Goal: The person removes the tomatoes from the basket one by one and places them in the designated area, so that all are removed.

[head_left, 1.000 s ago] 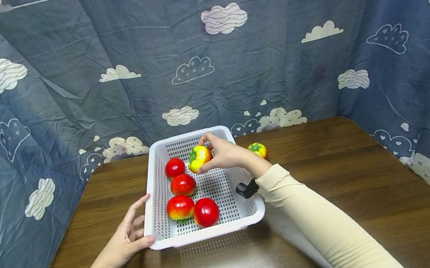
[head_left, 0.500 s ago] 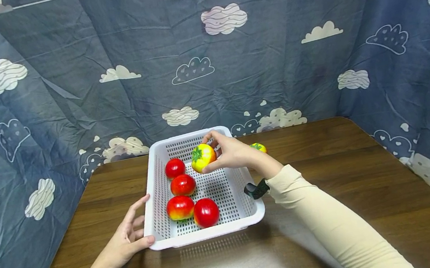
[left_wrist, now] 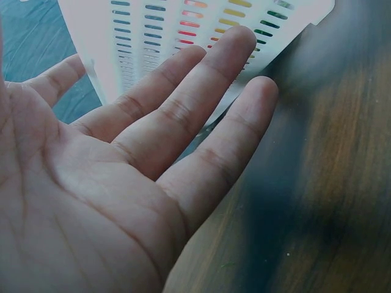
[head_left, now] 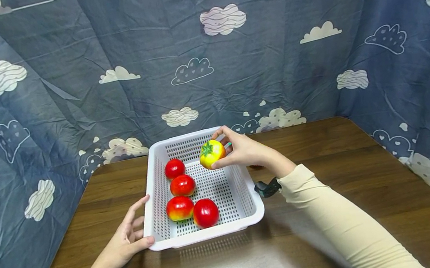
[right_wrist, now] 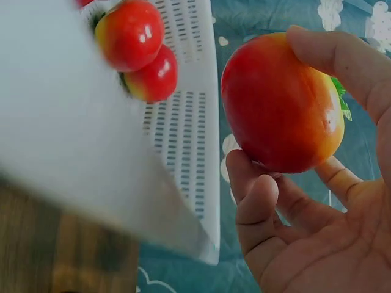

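Right grip [head_left: 243,151] pinching one yellow-red fruit [head_left: 212,154]; left grip [head_left: 123,241] spread against one basket [head_left: 212,233]; four red fruits [head_left: 182,186] inside.

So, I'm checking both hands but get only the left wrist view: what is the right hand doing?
Observer: The right hand is holding a red-and-yellow fruit.

Operator: Through the slots of the white basket I see red and yellow. What's inside?

Observer: Four mostly red fruits lie in it.

Operator: How are they arranged?

Observer: In the head view, three form a rough line along the basket's left side, with the fourth beside the nearest one.
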